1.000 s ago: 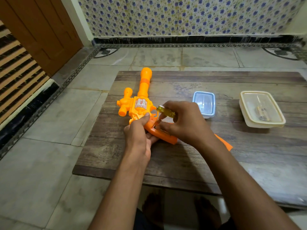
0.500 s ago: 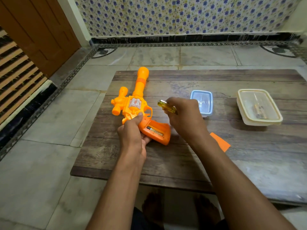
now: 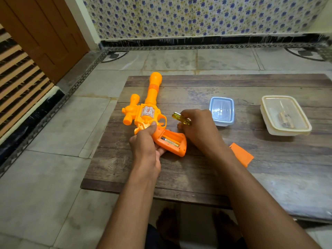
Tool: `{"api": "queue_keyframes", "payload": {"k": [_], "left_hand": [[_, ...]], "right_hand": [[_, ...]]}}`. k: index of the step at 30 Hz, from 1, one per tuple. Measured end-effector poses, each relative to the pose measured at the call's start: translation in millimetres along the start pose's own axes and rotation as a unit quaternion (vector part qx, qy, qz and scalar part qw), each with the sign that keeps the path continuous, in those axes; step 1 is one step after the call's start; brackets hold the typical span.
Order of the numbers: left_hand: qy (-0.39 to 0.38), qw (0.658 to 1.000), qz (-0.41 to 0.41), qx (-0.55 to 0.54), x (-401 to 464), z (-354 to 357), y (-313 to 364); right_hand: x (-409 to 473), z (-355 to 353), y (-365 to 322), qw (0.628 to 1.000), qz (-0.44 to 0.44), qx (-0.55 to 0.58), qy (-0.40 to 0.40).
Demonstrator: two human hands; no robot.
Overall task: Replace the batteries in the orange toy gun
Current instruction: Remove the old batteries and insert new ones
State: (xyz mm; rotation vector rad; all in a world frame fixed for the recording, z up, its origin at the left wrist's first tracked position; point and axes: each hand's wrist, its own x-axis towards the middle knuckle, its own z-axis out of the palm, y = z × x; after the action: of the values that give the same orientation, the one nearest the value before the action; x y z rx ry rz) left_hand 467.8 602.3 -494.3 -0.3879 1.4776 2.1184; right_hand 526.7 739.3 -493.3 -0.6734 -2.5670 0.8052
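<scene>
Sideways, toy gun (image 3: 151,112) — battery (image 3: 169,141) exposed.

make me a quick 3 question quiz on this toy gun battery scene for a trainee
1. True or false: the battery compartment in the orange toy gun grip is open, with a battery showing inside.
2. What does the right hand hold? A) a battery B) a yellow-handled screwdriver C) the orange cover
3. Fill in: the left hand grips the gun at its ____.

Key
1. True.
2. B; the cover lies on the wooden table, beside the right forearm.
3. Grip, just behind the trigger.
</scene>
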Motion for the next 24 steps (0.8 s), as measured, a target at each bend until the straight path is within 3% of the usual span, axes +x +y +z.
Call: {"api": "queue_keyframes", "payload": {"k": [7,12,18,24], "left_hand": [[0.002,1.000,0.001,0.010,3,2,0],[0.010,1.000,0.003,0.017,5,3,0],[0.011,1.000,0.005,0.010,3,5,0],[0.003,1.000,-0.001,-0.008,1,6,2]], "right_hand": [[-7,-13,-10,0.983,-0.068,0.140,0.098],[-24,-28,-20,0.962,-0.097,0.236,0.093],[-35,-45,-21,0.935,-0.067,0.341,0.074],[-38,-50,-16,0.942,-0.053,0.328,0.042]]}}
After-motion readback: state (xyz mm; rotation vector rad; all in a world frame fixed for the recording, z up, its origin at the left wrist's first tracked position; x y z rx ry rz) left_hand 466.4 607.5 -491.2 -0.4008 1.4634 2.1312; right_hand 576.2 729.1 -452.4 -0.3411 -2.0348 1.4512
